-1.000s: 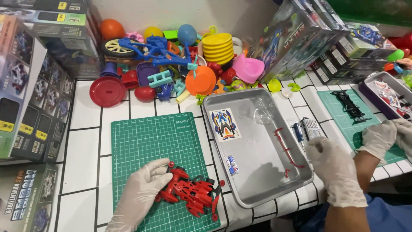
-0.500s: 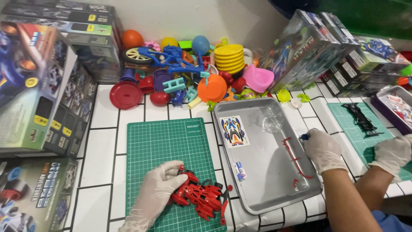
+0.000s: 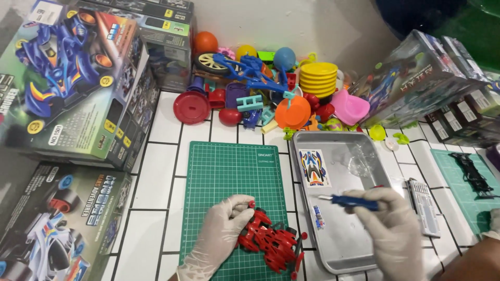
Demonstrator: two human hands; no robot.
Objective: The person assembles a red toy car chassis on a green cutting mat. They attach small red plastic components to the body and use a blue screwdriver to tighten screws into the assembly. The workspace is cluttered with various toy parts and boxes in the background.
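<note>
Two gloved hands work over a white tiled table (image 3: 161,156). Left hand (image 3: 221,231) lies on the green cutting mat (image 3: 229,177), fingers curled loosely down on the near end of a red plastic parts frame (image 3: 271,242), pressing it to the mat rather than closing fully round it. That frame sits at the mat's lower right corner, its far edge reaching toward the steel tray (image 3: 359,260) just beside the mat. Right hand (image 3: 390,229) hovers above the tray, fingers pinched shut on a small blue-handled tool (image 3: 351,201) whose pale tip points left, over the tray floor. Inside the tray lie a sticker sheet (image 3: 314,168) with a blue and yellow car design, a smaller sticker strip (image 3: 319,217) and a crumpled clear bag (image 3: 362,164). Right of the tray rests a small grey flat pack (image 3: 424,205), and beyond it a second green mat (image 3: 458,182) carries a black chassis (image 3: 473,173). Another gloved hand (image 3: 495,221) shows at the right edge. Behind the mat a heap of colourful plastic toys (image 3: 271,93) spreads along the wall, with stacked yellow plates (image 3: 319,77) among them. Toy car boxes (image 3: 73,78) stand left and right.
</note>
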